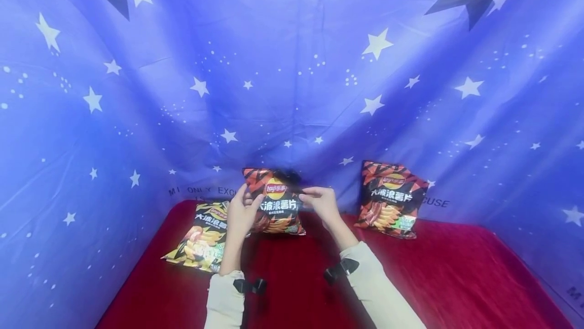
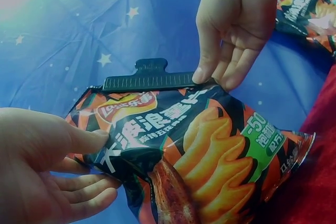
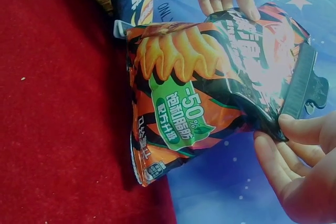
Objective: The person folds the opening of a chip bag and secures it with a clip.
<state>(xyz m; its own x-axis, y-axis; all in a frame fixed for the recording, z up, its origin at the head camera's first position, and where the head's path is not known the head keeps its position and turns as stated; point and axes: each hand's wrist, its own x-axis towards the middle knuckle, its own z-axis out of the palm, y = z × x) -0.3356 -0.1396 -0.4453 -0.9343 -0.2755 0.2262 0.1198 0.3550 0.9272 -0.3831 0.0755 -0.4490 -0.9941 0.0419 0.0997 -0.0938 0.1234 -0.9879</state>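
Observation:
Between both hands is a black and red bag of potato chips (image 1: 276,210), standing upright near the back edge of the table. My left hand (image 1: 244,212) grips its left side, thumb on the front and fingers behind. At the top right corner, my right hand (image 1: 323,205) pinches the bag beside a black bag clip (image 2: 149,81). The clip lies across the upper edge of the bag, and in the right wrist view its tab (image 3: 317,92) points away from the bag. Blur hides the clip's detail in the head view.
A yellow and black chip bag (image 1: 201,243) leans at the left, partly behind the left forearm. Another red and black chip bag (image 1: 391,199) stands at the right. Red cloth (image 1: 292,288) covers the table, and a blue star-patterned curtain (image 1: 283,65) hangs behind it.

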